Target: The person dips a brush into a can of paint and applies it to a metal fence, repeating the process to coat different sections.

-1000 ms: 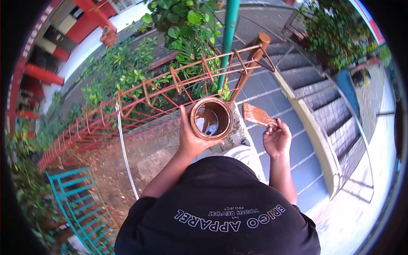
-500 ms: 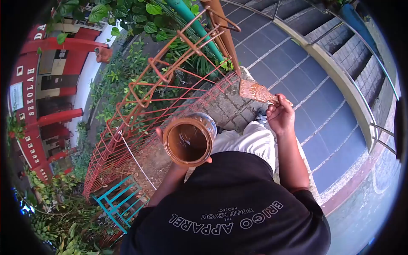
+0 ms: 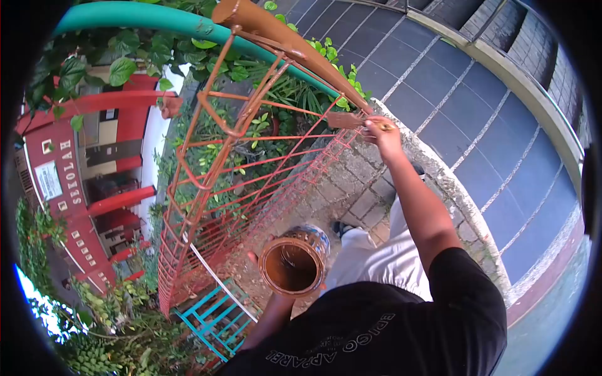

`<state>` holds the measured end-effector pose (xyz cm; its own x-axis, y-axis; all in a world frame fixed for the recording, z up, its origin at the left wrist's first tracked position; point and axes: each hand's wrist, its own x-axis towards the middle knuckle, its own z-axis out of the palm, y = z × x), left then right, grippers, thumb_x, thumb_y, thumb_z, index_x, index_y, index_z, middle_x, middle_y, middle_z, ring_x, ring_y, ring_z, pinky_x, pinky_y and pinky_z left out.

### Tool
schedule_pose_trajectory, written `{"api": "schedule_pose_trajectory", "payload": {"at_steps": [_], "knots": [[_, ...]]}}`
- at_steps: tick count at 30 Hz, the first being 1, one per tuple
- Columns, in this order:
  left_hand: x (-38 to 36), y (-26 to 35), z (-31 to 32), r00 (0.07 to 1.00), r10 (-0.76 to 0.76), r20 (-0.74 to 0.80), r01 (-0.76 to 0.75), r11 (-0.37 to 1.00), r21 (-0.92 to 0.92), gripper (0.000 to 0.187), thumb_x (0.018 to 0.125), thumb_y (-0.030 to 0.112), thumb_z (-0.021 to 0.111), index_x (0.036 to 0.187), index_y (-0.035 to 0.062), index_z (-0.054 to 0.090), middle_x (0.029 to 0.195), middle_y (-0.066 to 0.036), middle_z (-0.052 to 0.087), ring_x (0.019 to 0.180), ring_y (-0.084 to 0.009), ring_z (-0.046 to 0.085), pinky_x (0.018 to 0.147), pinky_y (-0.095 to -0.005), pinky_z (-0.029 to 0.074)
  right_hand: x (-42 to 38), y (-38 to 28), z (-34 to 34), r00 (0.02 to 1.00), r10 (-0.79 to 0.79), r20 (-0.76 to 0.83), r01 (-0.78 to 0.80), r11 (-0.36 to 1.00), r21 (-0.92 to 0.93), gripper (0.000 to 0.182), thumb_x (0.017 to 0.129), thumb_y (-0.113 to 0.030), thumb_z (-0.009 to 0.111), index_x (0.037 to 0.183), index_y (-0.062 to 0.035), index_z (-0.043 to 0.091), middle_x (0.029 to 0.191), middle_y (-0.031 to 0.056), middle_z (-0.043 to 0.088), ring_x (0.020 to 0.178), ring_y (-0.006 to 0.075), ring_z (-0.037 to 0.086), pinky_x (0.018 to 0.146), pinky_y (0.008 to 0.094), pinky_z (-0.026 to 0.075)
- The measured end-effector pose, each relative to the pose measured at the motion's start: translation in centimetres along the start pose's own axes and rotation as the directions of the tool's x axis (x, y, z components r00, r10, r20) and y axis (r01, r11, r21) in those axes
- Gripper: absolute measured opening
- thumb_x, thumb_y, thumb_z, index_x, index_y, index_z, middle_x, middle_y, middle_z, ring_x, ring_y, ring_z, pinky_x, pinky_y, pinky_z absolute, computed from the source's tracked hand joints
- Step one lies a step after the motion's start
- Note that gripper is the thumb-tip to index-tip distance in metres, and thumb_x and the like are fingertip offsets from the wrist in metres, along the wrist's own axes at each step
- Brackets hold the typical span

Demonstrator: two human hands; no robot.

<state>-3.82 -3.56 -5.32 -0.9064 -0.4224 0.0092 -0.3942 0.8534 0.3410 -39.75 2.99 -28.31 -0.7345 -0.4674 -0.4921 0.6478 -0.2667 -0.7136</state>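
A can of brown paint (image 3: 291, 266) is held upright in front of the body, with my left hand (image 3: 254, 258) wrapped round its side and partly hidden behind it. My right hand (image 3: 381, 133) is closed on the handle of a wide paintbrush (image 3: 345, 120). The brush's bristles lie against or just in front of the wire fence (image 3: 207, 169), near the foot of a thick brown post (image 3: 295, 45). Whether they touch the wire I cannot tell. The fence is brown at its top loops and red lower down.
A green pipe (image 3: 150, 17) runs across the top beside leafy plants (image 3: 122, 70). A turquoise metal rack (image 3: 216, 319) stands at the lower left. Stone paving (image 3: 367, 203), a curb (image 3: 467, 203), dark tiles (image 3: 464, 119) and steps (image 3: 533, 50) extend to the right.
My right hand has moved forward and left with the brush, to the fence by the post. The view has shifted, and the can appears lower and further right, still in my left hand.
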Motion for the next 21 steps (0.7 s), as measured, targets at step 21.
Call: {"api": "schedule_pose_trajectory", "payload": {"at_steps": [21], "knots": [[-12.2,-15.4,2.8,0.703,-0.41,0.582,0.2,-0.67,-0.714,0.087,0.091,0.081,0.038,0.148,0.0159,0.045,0.149,-0.013,0.05,0.138,-0.0347,0.045,0.114,-0.07,0.027,3.1,5.6,2.8,0.691,-0.709,-0.141,0.517,0.621,-0.59,0.02,0.085,-0.009,0.079,0.105,-0.0104,0.077,0.103,0.015,0.076,0.097,0.0293,0.074,0.086,0.0385,0.058]]}}
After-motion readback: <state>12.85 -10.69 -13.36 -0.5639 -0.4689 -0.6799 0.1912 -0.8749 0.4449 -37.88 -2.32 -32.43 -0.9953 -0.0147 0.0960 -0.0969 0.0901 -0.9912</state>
